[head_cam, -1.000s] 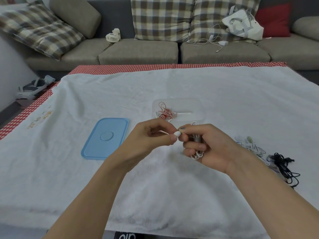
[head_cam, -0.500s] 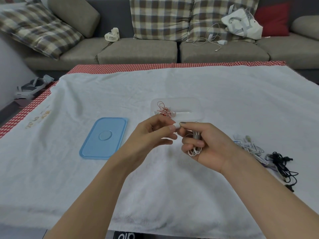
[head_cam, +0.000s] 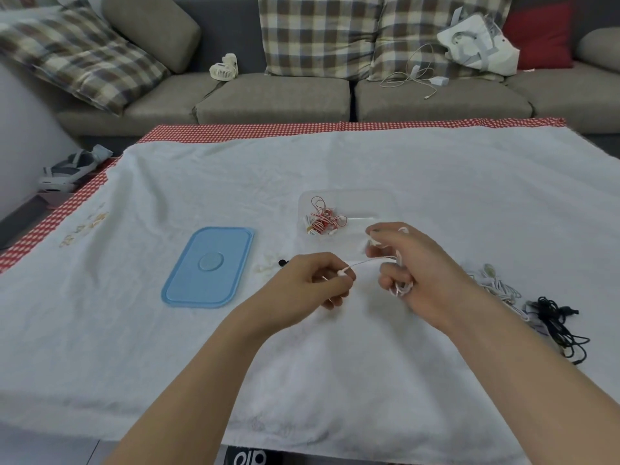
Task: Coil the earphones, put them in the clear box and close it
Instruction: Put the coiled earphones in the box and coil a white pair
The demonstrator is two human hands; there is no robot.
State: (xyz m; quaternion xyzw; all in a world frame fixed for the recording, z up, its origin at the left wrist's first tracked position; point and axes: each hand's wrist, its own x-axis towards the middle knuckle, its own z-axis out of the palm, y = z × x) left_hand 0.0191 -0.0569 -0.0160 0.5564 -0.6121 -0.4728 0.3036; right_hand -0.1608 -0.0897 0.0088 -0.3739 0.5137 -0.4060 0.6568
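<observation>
Two hands worked a white earphone cable point(head_cam: 372, 261) above the cloth point(head_cam: 335, 364), just in front of the clear box point(head_cam: 379, 203). The cable was thin and pale, partly blurred; a short stretch of it ran taut between the hands. The left hand point(head_cam: 312, 283) pinched its end, a small white plug, between thumb and fingertips. The right hand point(head_cam: 412, 263) had its fingers curled round a small bundle of white loops, some of which showed below the knuckles. A red-and-white earphone coil point(head_cam: 322, 220) lay inside the box at its left end. The box stood open, and its blue lid point(head_cam: 209, 267) lay flat on the cloth to the left, well apart from it. More earphones, a white tangle point(head_cam: 500, 286) and a black one point(head_cam: 557, 320), lay near each other on the cloth to the right of the right wrist.

Half a second before, the two hands had been touching, thumb tips meeting at the plug. Now they were apart, the left drawn back toward the person and the right shifted toward the box, so that cable showed between them. The box, the lid and the spare tangles lay where they had been.
</observation>
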